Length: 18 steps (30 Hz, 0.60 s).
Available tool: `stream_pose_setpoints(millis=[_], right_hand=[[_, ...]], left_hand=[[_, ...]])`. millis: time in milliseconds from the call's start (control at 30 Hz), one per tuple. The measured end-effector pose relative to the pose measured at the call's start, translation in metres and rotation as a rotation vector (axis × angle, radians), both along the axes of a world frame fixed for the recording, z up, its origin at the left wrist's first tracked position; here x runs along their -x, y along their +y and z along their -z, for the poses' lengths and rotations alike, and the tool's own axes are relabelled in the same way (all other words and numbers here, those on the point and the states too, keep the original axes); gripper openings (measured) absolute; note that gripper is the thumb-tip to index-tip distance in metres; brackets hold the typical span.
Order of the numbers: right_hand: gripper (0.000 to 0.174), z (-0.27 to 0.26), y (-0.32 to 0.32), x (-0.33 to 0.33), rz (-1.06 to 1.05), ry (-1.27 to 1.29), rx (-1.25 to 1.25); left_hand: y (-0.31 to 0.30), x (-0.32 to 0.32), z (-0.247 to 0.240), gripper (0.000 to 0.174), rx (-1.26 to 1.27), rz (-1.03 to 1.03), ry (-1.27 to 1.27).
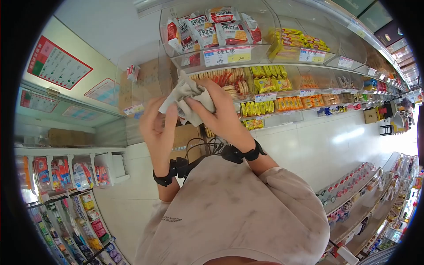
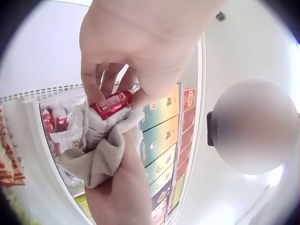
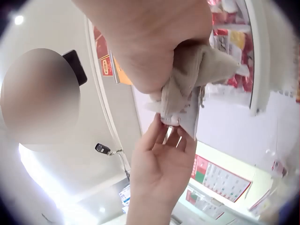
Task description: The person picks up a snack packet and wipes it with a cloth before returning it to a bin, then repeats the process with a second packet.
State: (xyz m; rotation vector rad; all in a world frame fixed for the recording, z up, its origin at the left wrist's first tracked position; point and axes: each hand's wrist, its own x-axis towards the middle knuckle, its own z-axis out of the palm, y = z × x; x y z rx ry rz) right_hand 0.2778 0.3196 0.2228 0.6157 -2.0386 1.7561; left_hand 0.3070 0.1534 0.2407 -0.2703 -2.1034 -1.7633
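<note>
Both hands meet near the far snack shelves [image 1: 309,91]: the right hand [image 1: 223,115] clamps the cloth [image 1: 187,92], and the left hand [image 1: 158,128] pinches the red packet [image 2: 111,104] against it. Best pinch firmly at one end and rub the cloth along it.

Snack packets [image 1: 207,28] on clear shelf [image 1: 187,62]

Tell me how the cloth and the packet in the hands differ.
The cloth is plain beige and crumpled; the packet is glossy, printed red and white. The right hand grips the cloth in a bunch, while the left hand pinches the packet with its fingertips. The cloth is the larger and folds around part of the packet. Both are held together in front of the snack shelves.
</note>
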Motion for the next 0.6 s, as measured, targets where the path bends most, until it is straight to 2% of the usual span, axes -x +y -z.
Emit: stream_pose_setpoints(millis=[67,100,200,300,400,500,600], right_hand=[[0.049,-0.004,0.019,0.005,0.005,0.113,-0.144],[0.05,-0.008,0.027,0.006,-0.016,0.11,-0.157],[0.05,-0.02,0.051,0.006,-0.08,0.08,-0.21],[0.048,-0.028,0.077,0.01,-0.087,0.012,-0.248],[0.043,-0.046,0.095,0.014,-0.009,-0.022,-0.203],[0.039,-0.048,0.099,0.023,0.09,0.067,-0.165],[0.035,-0.045,0.102,0.037,0.165,0.223,-0.189]], left_hand=[[0.004,0.008,0.001,0.021,0.017,0.003,0.044],[0.005,0.012,0.002,0.022,0.026,0.002,0.067],[0.01,0.018,0.006,0.022,-0.159,-0.036,-0.003],[0.022,0.024,0.0,0.026,-0.117,-0.043,0.005],[0.041,0.035,-0.012,0.03,-0.075,0.145,0.249],[0.055,0.059,-0.019,0.035,0.088,0.173,0.548],[0.061,0.071,-0.021,0.035,0.194,0.019,0.569]])
